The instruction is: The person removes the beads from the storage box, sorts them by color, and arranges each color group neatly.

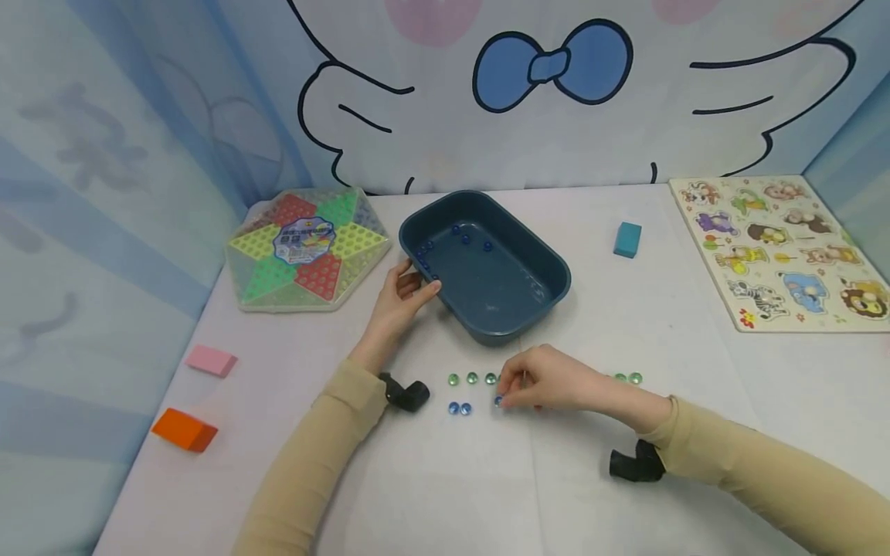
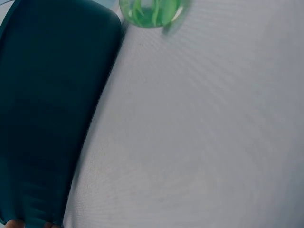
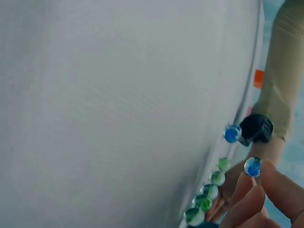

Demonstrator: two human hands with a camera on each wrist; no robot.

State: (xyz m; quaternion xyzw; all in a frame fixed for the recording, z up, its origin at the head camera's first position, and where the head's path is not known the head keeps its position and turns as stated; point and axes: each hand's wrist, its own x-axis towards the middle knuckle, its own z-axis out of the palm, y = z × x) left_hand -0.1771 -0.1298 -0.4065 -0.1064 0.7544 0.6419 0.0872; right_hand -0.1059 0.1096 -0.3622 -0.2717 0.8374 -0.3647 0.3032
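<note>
My left hand [image 1: 398, 305] grips the left rim of a dark blue-green plastic basin [image 1: 504, 305], thumb on the rim and fingers along the outside. Several dark blue marbles [image 1: 466, 239] lie inside toward its far left end. In front of the basin my right hand [image 1: 556, 378] pinches a clear marble with blue in it [image 3: 252, 166] between thumb and fingertips. Just left of that hand, two blue marbles [image 1: 466, 408] sit side by side. Behind them runs a row of green marbles [image 1: 473, 378], partly hidden by the right hand; more green marbles [image 1: 635, 378] show beyond the wrist.
A hexagonal board-game box [image 1: 292, 251] stands at the back left. Pink [image 1: 212, 361] and orange [image 1: 185, 430] blocks lie along the left edge. A teal block [image 1: 627, 240] and a wooden animal puzzle board [image 1: 793, 255] are at the back right.
</note>
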